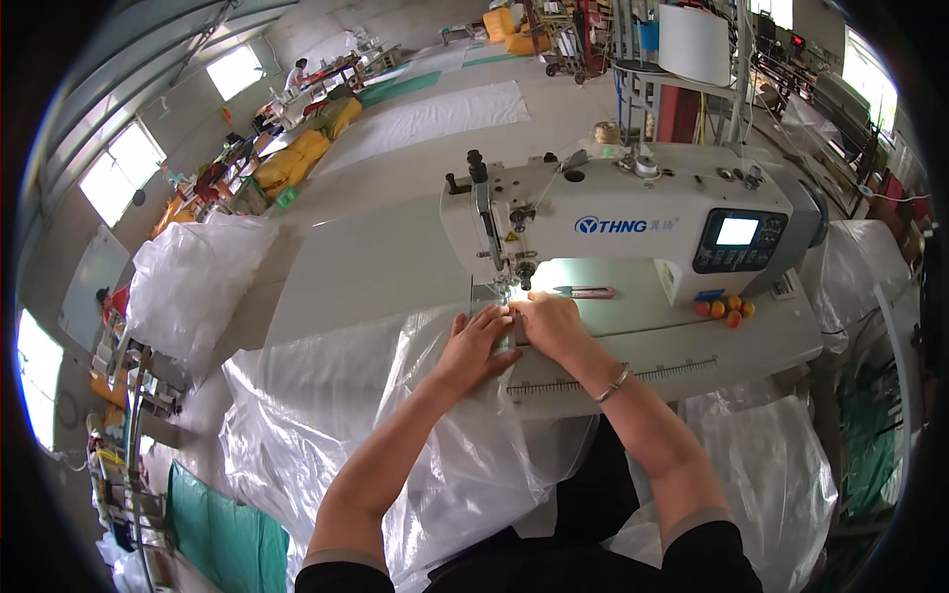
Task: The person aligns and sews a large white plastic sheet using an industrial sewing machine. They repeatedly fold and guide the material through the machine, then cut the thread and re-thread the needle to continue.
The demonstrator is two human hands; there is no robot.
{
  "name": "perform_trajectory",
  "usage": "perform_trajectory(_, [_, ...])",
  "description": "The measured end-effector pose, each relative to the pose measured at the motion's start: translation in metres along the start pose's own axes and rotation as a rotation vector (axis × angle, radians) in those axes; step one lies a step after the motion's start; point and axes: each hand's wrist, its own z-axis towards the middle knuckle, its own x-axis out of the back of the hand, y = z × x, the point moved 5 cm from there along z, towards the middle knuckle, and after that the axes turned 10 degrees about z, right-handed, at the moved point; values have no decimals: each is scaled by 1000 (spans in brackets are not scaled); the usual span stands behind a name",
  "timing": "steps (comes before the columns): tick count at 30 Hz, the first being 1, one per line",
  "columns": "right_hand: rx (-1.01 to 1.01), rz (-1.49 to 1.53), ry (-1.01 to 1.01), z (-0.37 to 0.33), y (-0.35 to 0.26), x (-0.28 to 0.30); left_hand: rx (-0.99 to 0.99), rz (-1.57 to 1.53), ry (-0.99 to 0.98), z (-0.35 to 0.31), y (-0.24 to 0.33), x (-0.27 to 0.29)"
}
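Observation:
A clear plastic sheet drapes over the left part of the sewing table and down across my lap. My left hand presses on it with fingers spread, just in front of the needle. Close beside it, my right hand, with a bangle at the wrist, has its fingers bent together at the sheet's edge by the presser foot; what they pinch is partly hidden. The white sewing machine stands over both hands, its lamp lit. Behind the right hand lies a pink-handled small cutter.
Several small orange-red fruits lie below the machine's control panel. A large white thread cone stands behind the machine. Bundled plastic sits at the left, and more plastic sheeting hangs at the right. A person works far off.

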Motion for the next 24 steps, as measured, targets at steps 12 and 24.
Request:
perform_trajectory(12, [-307, 561, 387, 18, 42, 13, -14, 51, -1, 11, -5, -3])
perform_trajectory(24, [-198, 228, 407, 21, 43, 15, -11, 96, 55, 11, 0, 0])
